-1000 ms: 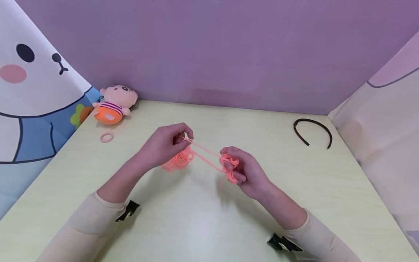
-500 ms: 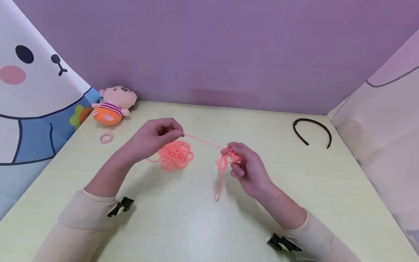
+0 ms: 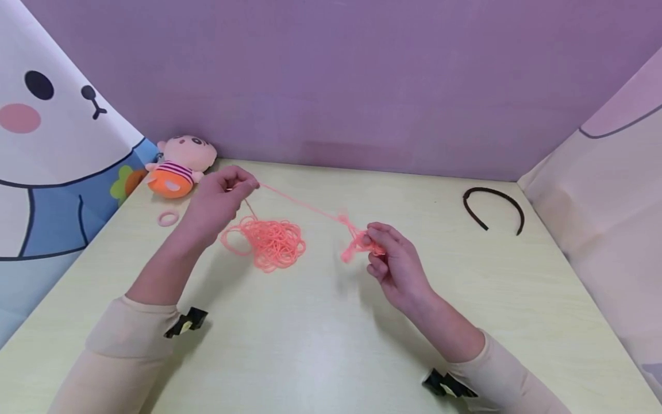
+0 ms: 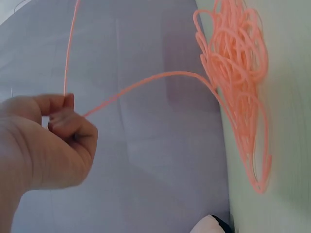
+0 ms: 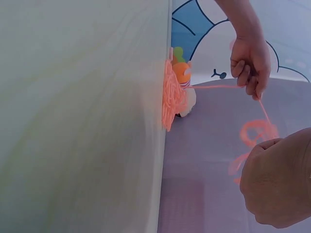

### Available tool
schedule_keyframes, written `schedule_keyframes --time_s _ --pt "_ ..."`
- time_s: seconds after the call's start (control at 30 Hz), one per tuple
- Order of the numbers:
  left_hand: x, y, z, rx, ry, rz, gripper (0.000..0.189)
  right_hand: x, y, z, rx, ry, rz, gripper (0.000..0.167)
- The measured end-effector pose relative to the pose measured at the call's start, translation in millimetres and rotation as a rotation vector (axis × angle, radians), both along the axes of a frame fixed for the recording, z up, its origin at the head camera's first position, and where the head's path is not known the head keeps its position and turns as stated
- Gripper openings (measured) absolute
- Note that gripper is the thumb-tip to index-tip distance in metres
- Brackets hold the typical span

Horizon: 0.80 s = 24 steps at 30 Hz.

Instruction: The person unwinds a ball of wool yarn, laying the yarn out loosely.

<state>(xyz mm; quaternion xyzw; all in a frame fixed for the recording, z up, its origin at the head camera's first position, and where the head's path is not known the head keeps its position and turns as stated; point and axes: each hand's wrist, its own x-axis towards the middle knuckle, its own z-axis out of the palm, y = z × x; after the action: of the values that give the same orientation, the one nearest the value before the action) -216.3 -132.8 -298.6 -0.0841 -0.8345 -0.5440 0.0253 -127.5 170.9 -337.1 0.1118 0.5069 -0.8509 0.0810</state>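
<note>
Pink-orange cord lies in a loose tangled pile (image 3: 276, 244) on the table, left of centre. My left hand (image 3: 214, 201) is raised beyond the pile's left side and pinches a strand (image 4: 72, 48) between thumb and fingers. One length (image 4: 146, 82) droops from that hand down to the pile, and another runs taut to the right. At its far end my right hand (image 3: 400, 264) grips a small looped bunch of the same cord (image 3: 357, 241) above the table. The right wrist view shows that hand from behind (image 5: 277, 179), covering part of the bunch.
A plush doll (image 3: 178, 167) in orange shorts leans at the back left corner, with a pink ring (image 3: 168, 218) in front of it. A black headband (image 3: 496, 195) lies at the far right of the table (image 3: 320, 345). A purple backdrop (image 3: 341, 86) stands behind.
My left hand has moved left and away, drawing the strand out longer and uncovering the pile. The loops at the right hand have swung about, and a loop hanging from them has lifted.
</note>
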Motion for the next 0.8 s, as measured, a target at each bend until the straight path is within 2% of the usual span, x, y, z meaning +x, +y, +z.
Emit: schedule_keyframes --time_s 0.23,0.5,0.8 --pt "-3.0 -8.5 4.0 0.141 -0.064 0.172 0.021 0.8 0.1 -0.7 -0.011 0.018 0.019 0.007" --pt "-8.5 -24.6 7.0 0.284 -0.091 0.340 0.015 1.1 0.1 -0.6 -0.025 0.030 0.031 0.007" --pt "-12.8 -43.7 11.2 0.489 -0.072 0.492 0.013 0.8 0.3 -1.4 -0.035 0.056 0.038 0.004"
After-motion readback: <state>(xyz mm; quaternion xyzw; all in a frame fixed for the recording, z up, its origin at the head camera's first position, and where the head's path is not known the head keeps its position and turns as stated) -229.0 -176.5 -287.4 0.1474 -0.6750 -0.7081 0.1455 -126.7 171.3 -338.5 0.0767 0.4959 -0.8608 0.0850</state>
